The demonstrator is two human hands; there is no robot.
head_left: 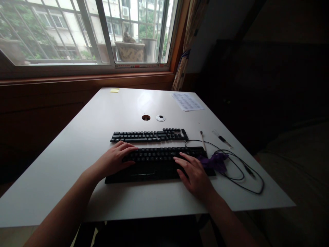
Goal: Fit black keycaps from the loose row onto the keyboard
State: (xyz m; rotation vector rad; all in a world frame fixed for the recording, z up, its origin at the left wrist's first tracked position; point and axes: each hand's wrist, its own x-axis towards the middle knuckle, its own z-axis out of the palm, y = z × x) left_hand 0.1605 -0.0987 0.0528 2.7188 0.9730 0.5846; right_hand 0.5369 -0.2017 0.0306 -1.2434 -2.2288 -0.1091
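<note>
White table (77, 154) by a window (104, 37), black keyboard (154, 164) near its front edge

Head view: the left hand (119, 156) lies over the keyboard's left keys, fingers loosely curved and released; the right hand (192, 171) spreads over the right-hand side, fingers likewise loose. Whether any fingertip presses a key, I cannot tell. Just beyond, black keycaps (137, 140) lie in rows, their legends too small to read. Purple cloth (217, 162) overlaps the keyboard's right end, beside a looped black cable (248, 169). Farther back, a printed sheet (187, 102) bears illegible lines.
</note>
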